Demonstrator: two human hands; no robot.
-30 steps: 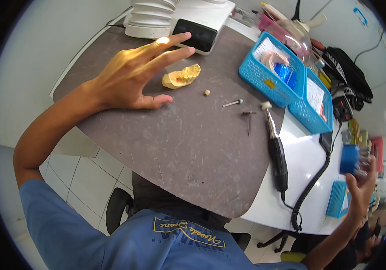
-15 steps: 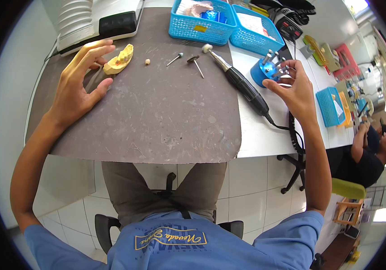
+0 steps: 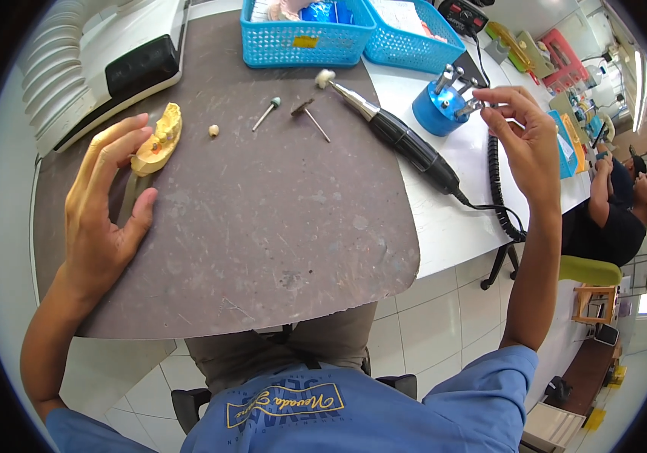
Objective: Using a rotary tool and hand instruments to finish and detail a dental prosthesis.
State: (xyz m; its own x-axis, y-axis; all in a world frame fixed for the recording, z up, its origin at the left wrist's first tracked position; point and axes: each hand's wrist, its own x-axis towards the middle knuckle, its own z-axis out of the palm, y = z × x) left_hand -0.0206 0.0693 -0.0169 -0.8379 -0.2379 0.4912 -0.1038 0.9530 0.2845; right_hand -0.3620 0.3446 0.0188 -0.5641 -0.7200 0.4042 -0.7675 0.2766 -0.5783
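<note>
My left hand [image 3: 101,219] rests on the brown mat with fingers apart, its fingertips beside a yellow dental cast [image 3: 159,147]. My right hand [image 3: 525,140] is at a round blue bur stand [image 3: 433,113] holding several metal burs. Thumb and forefinger close in a pinch on the end of a metal bur [image 3: 468,111] at the stand's right side. On the mat lie a small tooth-coloured crown [image 3: 214,130], a bur with a grey-green tip [image 3: 267,113] and a disc-headed mandrel [image 3: 312,119]. A black dental handpiece [image 3: 418,151] with a pale polishing tip lies between cast and stand.
Two blue baskets [image 3: 304,49] stand at the back. A white machine with a ribbed hose [image 3: 55,72] is at the far left. A coiled black cord [image 3: 498,189] runs right of the handpiece. Another person [image 3: 625,204] sits at the right.
My right thumb and forefinger have closed on a bur at the stand's right side. My left hand stays by the cast. The whole view has shifted and turned slightly.
</note>
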